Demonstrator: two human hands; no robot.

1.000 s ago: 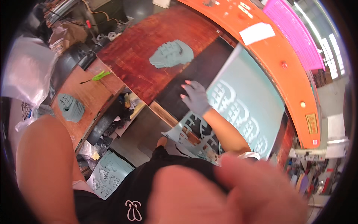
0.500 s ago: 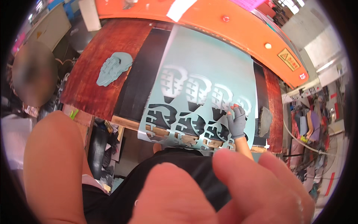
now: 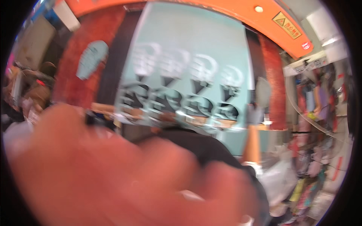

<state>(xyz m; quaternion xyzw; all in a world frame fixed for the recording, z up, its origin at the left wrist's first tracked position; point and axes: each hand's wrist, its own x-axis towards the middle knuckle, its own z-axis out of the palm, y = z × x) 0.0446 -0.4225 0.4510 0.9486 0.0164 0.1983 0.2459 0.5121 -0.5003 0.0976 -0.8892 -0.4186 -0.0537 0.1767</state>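
Observation:
My left hand (image 3: pixel 151 184), bare, is raised very close to the camera and fills the lower left and middle. Motion smears its fingers, so their shape is unclear and I make out nothing held. My right hand (image 3: pixel 255 115), in a grey fingerless glove, is beside the right edge of a pale green sheet (image 3: pixel 188 30). Blur hides its fingertips. Rows of sole-shaped cutouts run across the sheet's near half, the nearer ones showing dark surface through them. The sheet's near end hangs over the table's wooden edge (image 3: pixel 103 108).
A stack of pale green cut pieces (image 3: pixel 92 58) lies on the red-brown board at left. An orange machine beam (image 3: pixel 226 8) spans the far side. A grey flat piece (image 3: pixel 263 92) lies right of the sheet. Colourful hanging materials (image 3: pixel 311 101) and a whitish plastic bag (image 3: pixel 281 177) are at right.
The view has shifted, with the table higher and further left. My left hand has swept leftward across the lower view. My gloved right hand has moved from over the cutouts to the sheet's right edge.

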